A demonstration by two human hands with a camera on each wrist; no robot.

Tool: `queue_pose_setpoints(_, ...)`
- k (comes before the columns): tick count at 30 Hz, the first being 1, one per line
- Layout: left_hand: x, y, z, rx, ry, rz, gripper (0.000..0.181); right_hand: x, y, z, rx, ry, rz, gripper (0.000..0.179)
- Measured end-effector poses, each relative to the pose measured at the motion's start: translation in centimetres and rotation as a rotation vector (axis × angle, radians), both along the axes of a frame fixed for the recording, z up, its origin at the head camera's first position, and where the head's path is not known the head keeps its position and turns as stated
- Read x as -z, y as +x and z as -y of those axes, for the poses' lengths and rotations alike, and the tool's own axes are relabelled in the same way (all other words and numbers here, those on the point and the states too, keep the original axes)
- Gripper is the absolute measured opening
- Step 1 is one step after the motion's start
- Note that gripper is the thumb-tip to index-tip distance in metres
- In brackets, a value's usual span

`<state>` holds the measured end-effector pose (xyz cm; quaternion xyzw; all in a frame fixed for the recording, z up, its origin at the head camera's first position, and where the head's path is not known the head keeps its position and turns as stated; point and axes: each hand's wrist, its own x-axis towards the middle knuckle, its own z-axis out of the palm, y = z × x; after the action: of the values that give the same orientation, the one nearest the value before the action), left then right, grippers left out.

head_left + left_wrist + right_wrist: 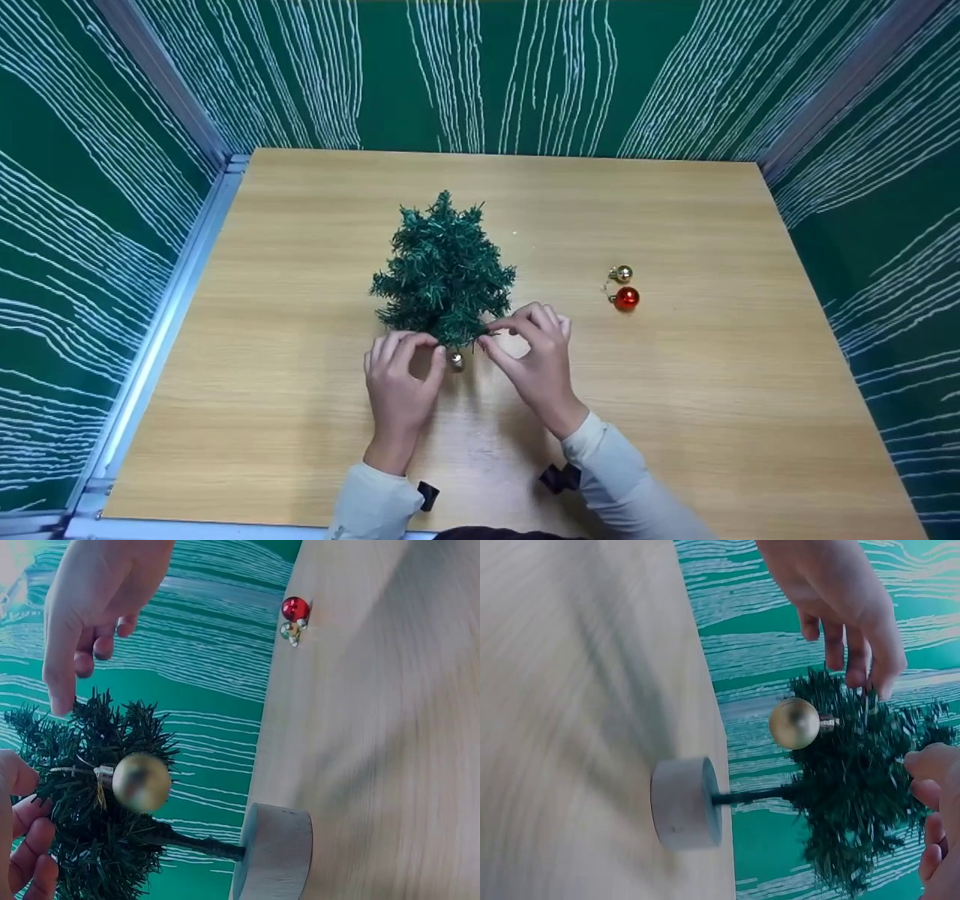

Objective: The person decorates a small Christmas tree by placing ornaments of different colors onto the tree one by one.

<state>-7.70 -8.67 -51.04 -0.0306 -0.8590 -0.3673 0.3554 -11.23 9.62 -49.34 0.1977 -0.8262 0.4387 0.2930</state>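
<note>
A small artificial Christmas tree (444,262) stands upright on a round pale wooden base (686,804). From a lower front branch hangs a gold ball ornament (141,782), its cap and thin loop up against the needles. My left hand (396,382) pinches the branch tips to the left of this ball between thumb and index finger. On the ball's right side my right hand (538,360) pinches a branch tip with thumb and index finger, its other fingers loosely bent. I cannot tell whether the loop is also between the fingers.
Right of the tree, a red ball ornament (627,298) and a small gold ball ornament (623,274) lie together on the wooden table (712,390). Green walls with white streaks (390,82) surround the table at the back and sides.
</note>
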Motion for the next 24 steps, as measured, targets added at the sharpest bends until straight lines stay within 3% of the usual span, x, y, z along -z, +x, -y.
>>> queue_pose_setpoints(9, 0.3, 0.3, 0.1, 0.026, -0.003, 0.000, 0.010, 0.0, -2.0, -4.3, 0.071, 0.083, 0.088, 0.018)
queue_pose_setpoints(16, 0.4, 0.2, 0.1, 0.031, 0.001, -0.001, 0.009, 1.3, -4.4, -9.2, 0.181, 0.136, 0.130, 0.019)
queue_pose_setpoints(24, 0.6, 0.1, 0.2, 0.023, -0.019, -0.015, 0.009, 3.2, -6.1, -14.4, 0.287, 0.253, 0.247, 0.028)
